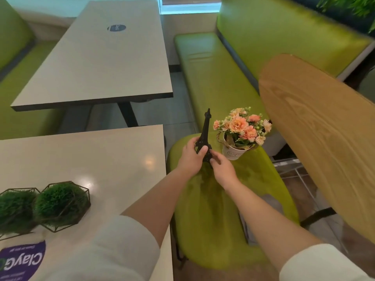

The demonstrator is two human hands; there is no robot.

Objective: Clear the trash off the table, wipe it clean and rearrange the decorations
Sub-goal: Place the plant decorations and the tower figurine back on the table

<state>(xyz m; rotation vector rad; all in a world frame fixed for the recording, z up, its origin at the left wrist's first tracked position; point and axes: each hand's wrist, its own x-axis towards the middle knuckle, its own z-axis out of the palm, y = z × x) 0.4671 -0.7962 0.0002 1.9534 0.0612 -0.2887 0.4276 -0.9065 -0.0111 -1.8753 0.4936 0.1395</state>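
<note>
Tower [205, 126]: black model, centre of frame, over the green seat [213, 209], upright.
Hands: left hand [190, 157] grips its lower half; right hand [222, 169] pinches its base.
Flowerpot [235, 152]: just right, on the seat.
Risk: swinging the tower could tip the pot; thin spire might snag.
Desk [91, 159]: lower left, with two moss balls [60, 201].

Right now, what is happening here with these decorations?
A person holds a small black tower model in both hands, the left hand gripping its lower part and the right hand pinching its base, above a green seat. A flower pot stands on that seat. Two green plant balls sit on the table to the left.
</note>
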